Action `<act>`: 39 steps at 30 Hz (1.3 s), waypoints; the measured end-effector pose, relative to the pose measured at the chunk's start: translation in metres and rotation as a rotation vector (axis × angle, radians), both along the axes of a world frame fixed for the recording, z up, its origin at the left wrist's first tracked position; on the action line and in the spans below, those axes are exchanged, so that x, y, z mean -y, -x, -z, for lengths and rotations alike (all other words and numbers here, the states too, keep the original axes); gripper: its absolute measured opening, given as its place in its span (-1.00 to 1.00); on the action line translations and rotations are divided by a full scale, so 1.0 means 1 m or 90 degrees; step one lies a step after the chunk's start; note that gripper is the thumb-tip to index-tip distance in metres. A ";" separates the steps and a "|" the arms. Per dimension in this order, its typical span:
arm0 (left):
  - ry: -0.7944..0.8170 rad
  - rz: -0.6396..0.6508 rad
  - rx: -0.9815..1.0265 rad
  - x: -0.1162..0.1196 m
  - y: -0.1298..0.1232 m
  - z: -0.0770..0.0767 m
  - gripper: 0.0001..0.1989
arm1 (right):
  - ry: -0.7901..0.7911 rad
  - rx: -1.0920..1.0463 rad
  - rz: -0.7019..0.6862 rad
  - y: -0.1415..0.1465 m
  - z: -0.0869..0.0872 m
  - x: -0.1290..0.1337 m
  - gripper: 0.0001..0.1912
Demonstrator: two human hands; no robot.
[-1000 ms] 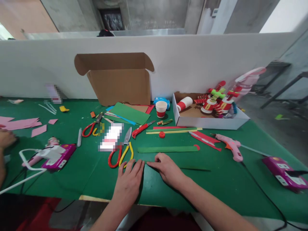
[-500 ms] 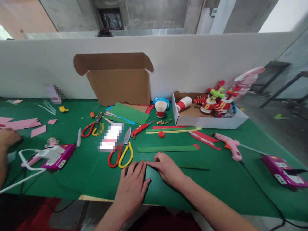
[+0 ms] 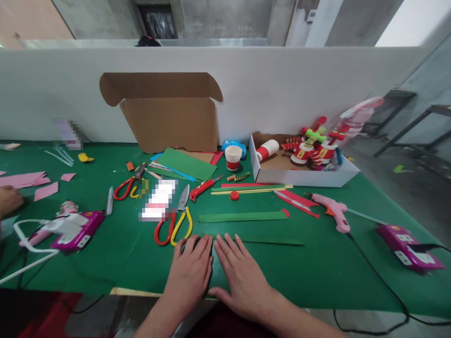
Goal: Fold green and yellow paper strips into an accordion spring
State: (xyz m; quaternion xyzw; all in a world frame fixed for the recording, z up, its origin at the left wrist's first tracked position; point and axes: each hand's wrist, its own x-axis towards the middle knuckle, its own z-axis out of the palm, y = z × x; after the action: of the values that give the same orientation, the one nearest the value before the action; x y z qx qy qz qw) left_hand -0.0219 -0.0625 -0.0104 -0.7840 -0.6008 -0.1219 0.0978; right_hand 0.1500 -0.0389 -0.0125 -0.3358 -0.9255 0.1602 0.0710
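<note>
Head feed: I have left hand (image 3: 192,263) and right hand (image 3: 241,270) both flat, palms down, fingers extended, fingertips at narrow green strip (image 3: 275,242) on bench (image 3: 317,277); strip runs toward three o'clock. From hands: wider green strip (image 3: 243,217) at twelve, scissors (image 3: 182,205) at eleven, pink glue gun (image 3: 334,211) at two. Cups (image 3: 299,156) in white box (image 3: 306,178) at one: yellow labels (image 3: 324,153), marks too small for me to read. Wall writing (image 3: 218,30) faint, illegible.

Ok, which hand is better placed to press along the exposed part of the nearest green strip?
Probably the right hand: its fingertips are at the nearest green strip, whose exposed part extends rightward from them. The left hand sits farther from that part.
</note>
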 end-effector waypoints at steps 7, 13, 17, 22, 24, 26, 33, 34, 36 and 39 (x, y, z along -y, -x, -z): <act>-0.009 0.008 0.002 -0.001 0.000 0.000 -0.65 | 0.031 -0.017 0.013 -0.002 0.002 -0.003 -0.08; -0.011 0.014 0.013 -0.001 0.001 0.000 -0.65 | 0.051 -0.010 0.032 -0.017 0.002 -0.006 -0.11; -0.014 0.021 0.007 -0.001 0.001 -0.001 -0.64 | 0.024 -0.006 0.048 -0.034 0.002 -0.007 -0.12; -0.014 0.015 -0.008 -0.001 0.000 -0.002 -0.64 | -0.009 0.022 0.067 -0.063 0.003 -0.010 -0.17; -0.011 0.016 -0.024 -0.001 -0.001 -0.002 -0.64 | -0.026 0.024 0.076 -0.077 0.003 -0.010 -0.20; -0.004 0.021 -0.042 -0.001 -0.001 -0.002 -0.64 | -0.034 0.028 0.090 -0.092 0.004 -0.010 -0.21; 0.075 0.048 -0.040 -0.015 0.006 -0.005 -0.72 | -0.066 -0.012 0.165 -0.127 -0.001 -0.021 -0.46; 0.100 0.053 -0.033 -0.020 0.006 -0.008 -0.75 | -0.080 -0.032 0.179 -0.125 -0.004 -0.024 -0.51; 0.145 0.065 -0.021 -0.032 0.005 -0.015 -0.80 | -0.090 -0.063 0.187 -0.113 -0.010 -0.033 -0.59; 0.183 0.070 0.000 -0.049 0.001 -0.025 -0.89 | -0.052 -0.062 0.157 -0.085 -0.017 -0.045 -0.64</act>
State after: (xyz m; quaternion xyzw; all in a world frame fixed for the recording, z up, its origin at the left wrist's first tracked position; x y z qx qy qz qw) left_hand -0.0226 -0.0139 0.0144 -0.8214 -0.5684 -0.0403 -0.0222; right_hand 0.2352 0.0059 0.0049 -0.4355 -0.8785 0.1284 0.1489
